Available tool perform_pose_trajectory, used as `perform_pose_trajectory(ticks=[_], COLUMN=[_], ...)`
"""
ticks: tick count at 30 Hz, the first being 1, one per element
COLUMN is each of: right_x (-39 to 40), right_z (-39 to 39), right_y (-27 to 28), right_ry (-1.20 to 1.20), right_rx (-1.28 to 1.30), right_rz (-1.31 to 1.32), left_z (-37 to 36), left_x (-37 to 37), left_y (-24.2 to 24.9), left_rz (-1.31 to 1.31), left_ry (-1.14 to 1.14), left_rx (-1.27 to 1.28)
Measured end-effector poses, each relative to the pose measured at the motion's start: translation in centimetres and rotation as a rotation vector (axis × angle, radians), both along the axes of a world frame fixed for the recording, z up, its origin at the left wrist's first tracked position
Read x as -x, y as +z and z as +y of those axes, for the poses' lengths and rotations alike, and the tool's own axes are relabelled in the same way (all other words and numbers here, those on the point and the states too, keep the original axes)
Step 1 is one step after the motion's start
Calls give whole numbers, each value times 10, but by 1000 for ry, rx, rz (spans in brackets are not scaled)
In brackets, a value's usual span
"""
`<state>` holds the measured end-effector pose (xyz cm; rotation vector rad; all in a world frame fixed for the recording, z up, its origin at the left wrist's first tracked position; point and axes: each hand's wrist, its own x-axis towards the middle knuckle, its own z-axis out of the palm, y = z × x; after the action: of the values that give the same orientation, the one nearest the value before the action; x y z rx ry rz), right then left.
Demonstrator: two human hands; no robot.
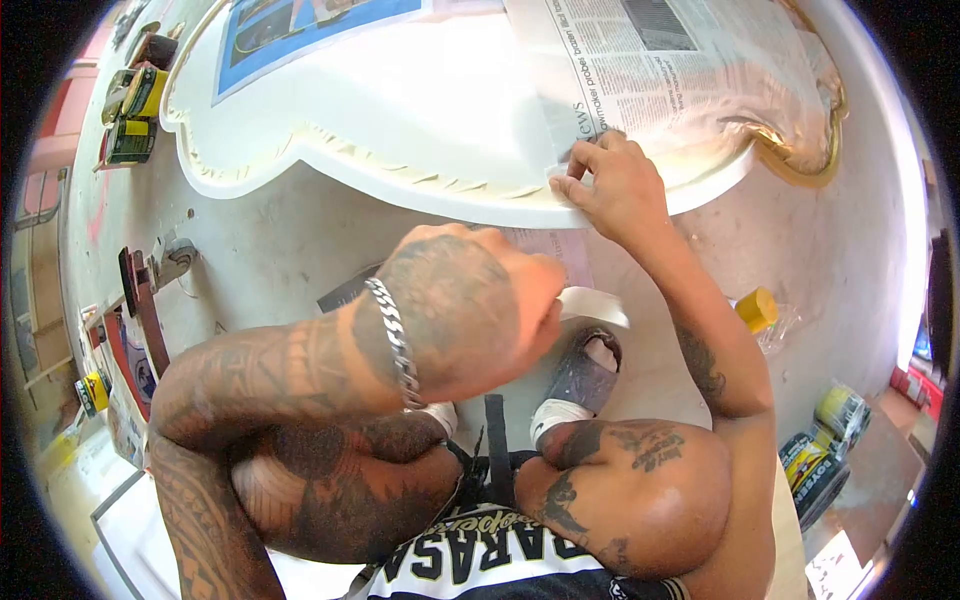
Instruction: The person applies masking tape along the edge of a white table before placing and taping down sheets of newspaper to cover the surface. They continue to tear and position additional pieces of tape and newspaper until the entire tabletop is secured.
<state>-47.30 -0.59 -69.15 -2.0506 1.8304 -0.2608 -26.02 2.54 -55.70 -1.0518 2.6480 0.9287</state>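
A large white panel (420,90) with a scalloped raised rim lies in front of me, with wrinkled cream masking tape (400,178) along the inside of its rim. Newspaper (640,90) covers its right part. My right hand (615,185) rests at the newspaper's lower left corner, thumb and fingers pinched on its edge; a pale strip shows at the fingertips. Closer to me, my left hand (460,315), wearing a chain bracelet, is closed in a fist above the floor. From its fingers sticks a whitish curved piece (597,306), seemingly a masking tape roll, mostly hidden by the hand.
A blue-bordered printed sheet (245,50) lies on the panel's upper left. The right end has a gold rim (820,175). Paint cans (145,92) stand at left, more cans (812,470) at lower right. A yellow cylinder (757,310) is near my right forearm.
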Motion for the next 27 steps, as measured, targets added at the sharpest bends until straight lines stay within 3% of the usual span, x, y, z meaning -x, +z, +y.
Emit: perform_pose_trajectory(ticks=[7,12,15,18,24,27], right_x=[5,31,49,42,11,3], right_z=[3,6,22,44,65,64], right_y=[8,10,19,20,-10,-13], right_ry=[25,119,148,269,308,332], right_rx=[67,218,146,339,442,493], right_rz=[-75,-190,-145,0,95,-4], left_z=[-11,-8,-10,-14,-12,-8], left_x=[-31,-34,-39,-40,-36,-34], left_y=[-17,-21,-20,-20,-21,-24], left_rz=[-120,-184,-167,-161,-137,-132], left_ry=[45,30,38,34,24,7], left_rx=[-236,-201,-174,-180,-156,-142])
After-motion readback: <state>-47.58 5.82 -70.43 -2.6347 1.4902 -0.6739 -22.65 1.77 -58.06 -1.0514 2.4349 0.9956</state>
